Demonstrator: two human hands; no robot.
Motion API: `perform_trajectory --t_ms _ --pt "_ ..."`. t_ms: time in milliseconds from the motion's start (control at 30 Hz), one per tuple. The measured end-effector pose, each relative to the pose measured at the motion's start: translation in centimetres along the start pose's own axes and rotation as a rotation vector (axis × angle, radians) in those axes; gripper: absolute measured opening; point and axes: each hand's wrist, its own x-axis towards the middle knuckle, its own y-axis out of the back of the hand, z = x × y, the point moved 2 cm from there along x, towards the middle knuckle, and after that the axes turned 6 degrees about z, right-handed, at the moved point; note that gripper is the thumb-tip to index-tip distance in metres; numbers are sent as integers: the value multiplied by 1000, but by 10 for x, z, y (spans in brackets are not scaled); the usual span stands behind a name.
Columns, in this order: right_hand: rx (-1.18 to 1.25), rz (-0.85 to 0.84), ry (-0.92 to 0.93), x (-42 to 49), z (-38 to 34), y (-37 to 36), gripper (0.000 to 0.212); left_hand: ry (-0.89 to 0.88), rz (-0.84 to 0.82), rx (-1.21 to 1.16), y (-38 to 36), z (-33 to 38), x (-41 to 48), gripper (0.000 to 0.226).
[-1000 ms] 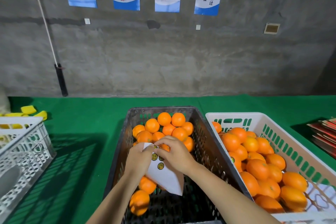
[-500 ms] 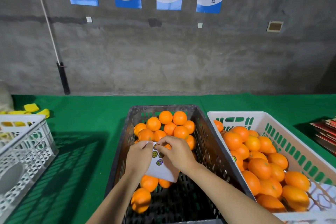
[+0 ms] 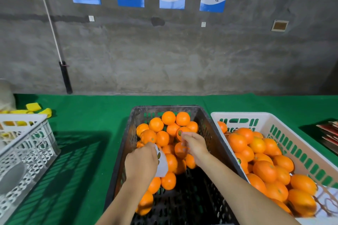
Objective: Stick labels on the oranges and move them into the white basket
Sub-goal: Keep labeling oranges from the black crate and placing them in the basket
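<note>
Labelling step: you had your right hand [image 3: 194, 145] reaching to the heaped oranges at the far end of the black crate [image 3: 210, 133], fingertips [image 3: 183, 135] at an orange [image 3: 182, 132] that carried a small round label [image 3: 180, 133] on its near face; I judge you were pressing that label down.
Right grip: fingers drawn together at the label, either pinching its edge or pushing on it; which of the two I could not tell.
Left grip: your left hand [image 3: 140, 163] pinched the white label sheet [image 3: 161, 165], held low over the crate and just beside the working hand, probably so that the next label was a short reach away.
Sheet: it hung curled from your fingers with a few round labels showing near its top edge.
Unlabelled stock: oranges were piled at the crate's far end and left side, with the near floor of the crate bare, which suggests you worked from the near end back.
Destination: the white basket [image 3: 300, 144] sat touching the crate's right wall, already well filled with oranges [image 3: 265, 170], one showing a label; that closeness kept each transfer short.
Surface: green cloth [image 3: 87, 129] under both, with a white crate [image 3: 23, 151] off to your left.
Progress: I judge the job was more than half done.
</note>
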Motion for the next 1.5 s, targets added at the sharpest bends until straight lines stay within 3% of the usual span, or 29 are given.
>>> perform_trajectory --t_ms 67,167,400,567,700,833,1000,1100,1167,1267,1500 --pt "109 -15 -190 14 10 8 16 -7 2 55 0 0 0 25" --pt "224 -14 -324 31 18 13 15 -15 -32 127 -1 0 1 21" --pt "270 -64 -388 57 18 -1 24 -41 -50 129 -2 1 6 18" --pt "68 37 -259 63 24 -4 6 -59 -47 176 -5 2 4 19" --pt "-137 161 -44 72 29 -4 7 -77 -61 238 -4 5 3 24" --pt "-317 235 52 77 31 -3 5 -71 -72 222 -1 7 2 25" --pt "-349 266 57 80 34 -3 32 -45 -72 205 1 7 3 25" --pt "-327 192 -37 80 39 -4 60 -46 -70 218 1 7 3 25" --pt "-403 135 -1 80 43 -4 71 -43 -74 205 1 8 3 25" --pt "-538 88 88 82 48 -3 74 -49 -59 180 3 9 2 24" --pt "-493 125 -52 83 44 -7 72 -80 19 97 7 10 0 22"
